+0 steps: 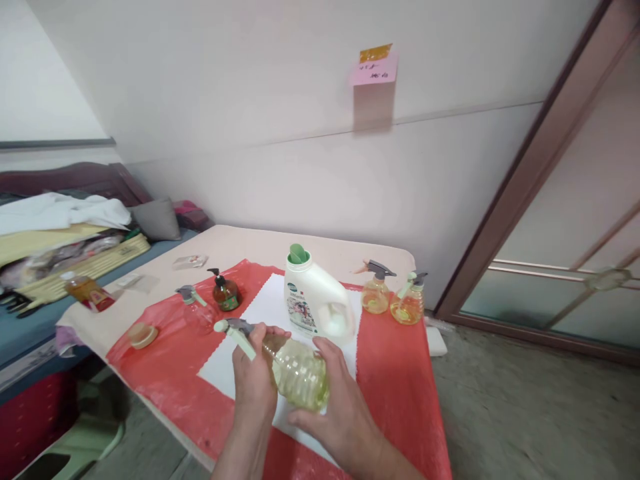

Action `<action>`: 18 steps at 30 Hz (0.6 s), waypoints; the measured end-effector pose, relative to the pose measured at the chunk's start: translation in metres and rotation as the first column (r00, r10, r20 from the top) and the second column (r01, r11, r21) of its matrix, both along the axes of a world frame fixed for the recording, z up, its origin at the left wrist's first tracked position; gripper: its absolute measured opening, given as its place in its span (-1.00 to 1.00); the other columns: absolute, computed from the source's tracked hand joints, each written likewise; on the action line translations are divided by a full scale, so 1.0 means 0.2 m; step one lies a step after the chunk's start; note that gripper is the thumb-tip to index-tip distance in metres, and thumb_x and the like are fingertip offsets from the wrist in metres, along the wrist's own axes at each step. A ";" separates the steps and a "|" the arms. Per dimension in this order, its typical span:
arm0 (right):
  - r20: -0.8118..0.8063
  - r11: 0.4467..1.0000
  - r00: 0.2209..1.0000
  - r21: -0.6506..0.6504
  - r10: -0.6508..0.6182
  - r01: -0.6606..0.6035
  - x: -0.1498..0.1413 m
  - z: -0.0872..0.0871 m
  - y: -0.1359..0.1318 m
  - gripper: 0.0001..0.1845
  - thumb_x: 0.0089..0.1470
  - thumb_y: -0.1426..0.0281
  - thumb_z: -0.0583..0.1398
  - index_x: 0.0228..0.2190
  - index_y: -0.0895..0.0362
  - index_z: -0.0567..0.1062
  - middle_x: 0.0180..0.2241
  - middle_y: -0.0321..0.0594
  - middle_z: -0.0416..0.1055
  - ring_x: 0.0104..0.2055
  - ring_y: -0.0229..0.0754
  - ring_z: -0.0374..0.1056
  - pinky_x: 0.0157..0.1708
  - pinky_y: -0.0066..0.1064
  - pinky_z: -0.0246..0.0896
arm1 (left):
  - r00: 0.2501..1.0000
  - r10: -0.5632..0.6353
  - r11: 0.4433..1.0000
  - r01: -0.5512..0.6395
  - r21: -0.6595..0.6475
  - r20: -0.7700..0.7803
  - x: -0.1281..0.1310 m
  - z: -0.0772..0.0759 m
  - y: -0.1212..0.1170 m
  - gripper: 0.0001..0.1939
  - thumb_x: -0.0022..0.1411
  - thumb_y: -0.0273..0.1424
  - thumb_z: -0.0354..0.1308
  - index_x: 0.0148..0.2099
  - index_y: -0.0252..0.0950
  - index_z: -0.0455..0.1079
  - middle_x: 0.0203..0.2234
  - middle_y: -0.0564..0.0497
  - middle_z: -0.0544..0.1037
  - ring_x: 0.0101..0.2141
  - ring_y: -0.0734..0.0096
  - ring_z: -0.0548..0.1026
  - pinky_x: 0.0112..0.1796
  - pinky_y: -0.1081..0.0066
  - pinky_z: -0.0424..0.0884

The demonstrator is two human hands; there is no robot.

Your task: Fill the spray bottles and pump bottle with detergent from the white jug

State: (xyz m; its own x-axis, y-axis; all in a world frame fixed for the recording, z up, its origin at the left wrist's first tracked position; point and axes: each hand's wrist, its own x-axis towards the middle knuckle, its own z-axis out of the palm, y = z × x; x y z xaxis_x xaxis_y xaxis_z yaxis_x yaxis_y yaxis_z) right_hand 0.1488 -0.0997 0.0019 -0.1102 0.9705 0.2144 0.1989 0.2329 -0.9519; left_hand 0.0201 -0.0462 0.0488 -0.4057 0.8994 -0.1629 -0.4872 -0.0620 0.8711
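A clear spray bottle [300, 375] with yellowish liquid is held tilted over the white sheet [260, 300], its nozzle pointing left. My left hand [255, 377] is closed round its neck, just below the grey and pale green trigger head [237, 333]. Around the base of the bottle my right hand [340, 400] curls, thumb below and fingers above. Right behind stands a large white detergent jug [315, 300], uncapped, with a green spout showing in its mouth.
Two more spray bottles with yellow liquid [375, 293] stand on the red cloth [400, 400] at right. To the left are a brown pump bottle [226, 293], a clear spray bottle [199, 313] and a cap [143, 335]. An orange drink bottle [87, 291] lies near the table's left edge.
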 end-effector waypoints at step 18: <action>-0.367 0.958 0.923 -0.205 0.116 -0.202 0.00 0.04 0.01 -0.50 0.13 0.05 0.10 0.02 0.03 0.28 -0.05 -0.12 0.40 -0.06 -0.07 0.37 -0.11 -0.18 0.30 | 0.999 -0.025 1.000 0.025 -0.014 0.048 -0.05 0.00 0.00 -0.79 0.04 -0.27 0.29 -0.34 -0.30 0.40 -0.45 0.00 0.58 -0.34 0.29 0.56 -0.26 0.33 0.44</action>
State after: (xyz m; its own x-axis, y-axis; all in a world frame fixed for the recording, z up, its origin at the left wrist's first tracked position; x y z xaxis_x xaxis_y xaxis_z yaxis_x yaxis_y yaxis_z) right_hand 0.1481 -0.0970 0.0104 -0.2279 0.9730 0.0359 -0.1754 -0.0047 -0.9845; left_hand 0.0106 -0.0467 0.0489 -0.3746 0.9066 -0.1942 -0.5292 -0.0371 0.8477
